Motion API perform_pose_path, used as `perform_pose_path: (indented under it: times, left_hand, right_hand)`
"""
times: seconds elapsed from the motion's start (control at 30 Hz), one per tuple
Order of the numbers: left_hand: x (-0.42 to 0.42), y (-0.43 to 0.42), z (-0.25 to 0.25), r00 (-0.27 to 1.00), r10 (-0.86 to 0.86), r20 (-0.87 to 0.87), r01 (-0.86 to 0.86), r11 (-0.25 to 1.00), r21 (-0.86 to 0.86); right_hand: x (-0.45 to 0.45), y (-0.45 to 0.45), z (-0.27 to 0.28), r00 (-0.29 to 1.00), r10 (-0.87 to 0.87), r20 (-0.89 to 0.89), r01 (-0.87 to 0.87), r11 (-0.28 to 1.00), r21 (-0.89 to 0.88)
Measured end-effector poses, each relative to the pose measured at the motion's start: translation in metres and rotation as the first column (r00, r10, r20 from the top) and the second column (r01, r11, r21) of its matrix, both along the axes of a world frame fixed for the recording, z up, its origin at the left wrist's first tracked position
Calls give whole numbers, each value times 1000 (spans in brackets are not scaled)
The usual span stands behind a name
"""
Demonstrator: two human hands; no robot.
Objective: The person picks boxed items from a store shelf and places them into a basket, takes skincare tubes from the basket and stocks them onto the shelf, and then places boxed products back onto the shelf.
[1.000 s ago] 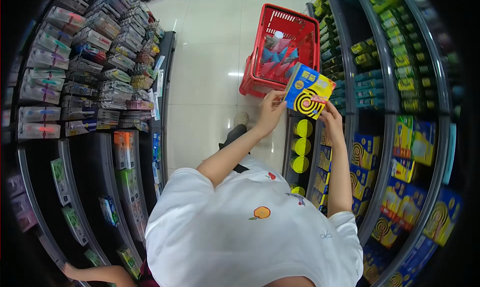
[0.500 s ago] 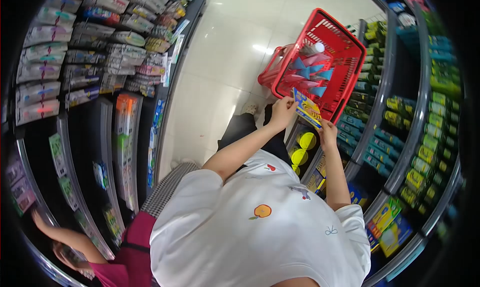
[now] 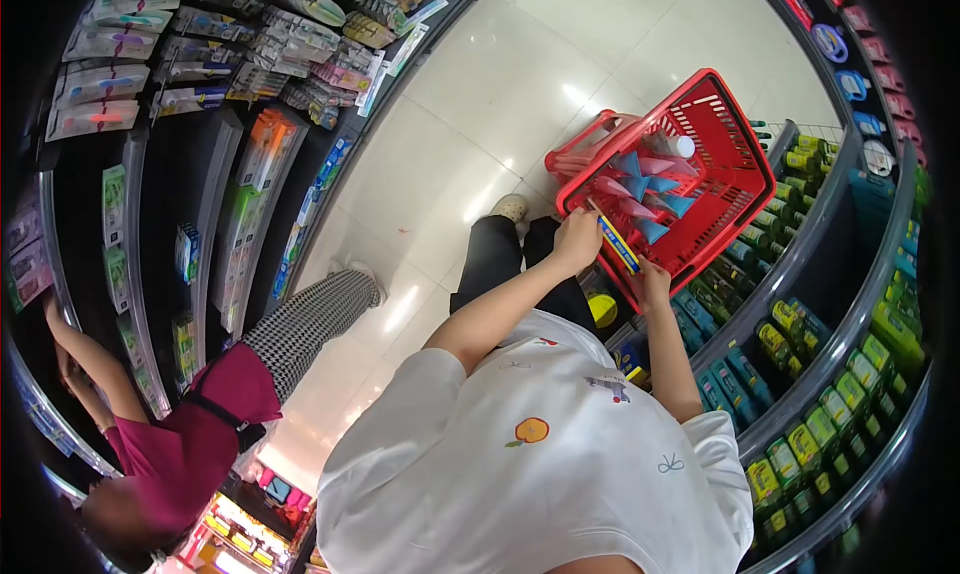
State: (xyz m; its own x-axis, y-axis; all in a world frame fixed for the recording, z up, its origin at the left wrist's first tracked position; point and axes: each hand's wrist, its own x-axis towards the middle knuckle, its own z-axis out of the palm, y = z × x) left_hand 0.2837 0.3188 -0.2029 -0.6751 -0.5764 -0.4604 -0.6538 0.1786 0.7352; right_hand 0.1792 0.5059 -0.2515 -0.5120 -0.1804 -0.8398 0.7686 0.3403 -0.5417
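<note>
A thin blue and yellow box [image 3: 619, 244] is held between my two hands, its narrow edge turned up to me. My left hand [image 3: 578, 242] is closed on its far-left end. The nearer right end is gripped by my right hand [image 3: 653, 285]. Just beyond, a red shopping basket [image 3: 712, 84] stands on the floor. Inside it are several pink and blue pointed packs [image 3: 640, 186] and a container with a white cap [image 3: 684, 147]. The box overlaps the basket's near side in the view, and I cannot tell whether they touch.
Shelves of green and yellow bottles [image 3: 835, 404] curve along the right. Hanging packets [image 3: 105, 79] fill the rack at upper left. Another person in a maroon top [image 3: 190, 424] reaches into the left shelves. Pale floor tiles [image 3: 440, 164] run between the shelves.
The box has tilted from showing its printed face to showing its narrow edge. My view has swung, so the basket appears lower and further right. More of the other person shows.
</note>
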Motion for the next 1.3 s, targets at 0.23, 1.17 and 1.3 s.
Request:
perform_pose_path:
  times: [0.23,1.17,1.3]
  left_hand:
    - [-19,9,-34,984,-56,167,114,926,-361]
    - [-48,11,-82,732,-512,449,621,773,-129]
    - [-20,13,-40,848,-507,151,526,777,-346]
  right_hand:
    - [-10,-7,-25,977,212,-30,-209,974,83]
    - [-5,-29,-65,834,550,-53,-515,809,284]
    - [6,-7,-47,551,644,-531,-437,764,475]
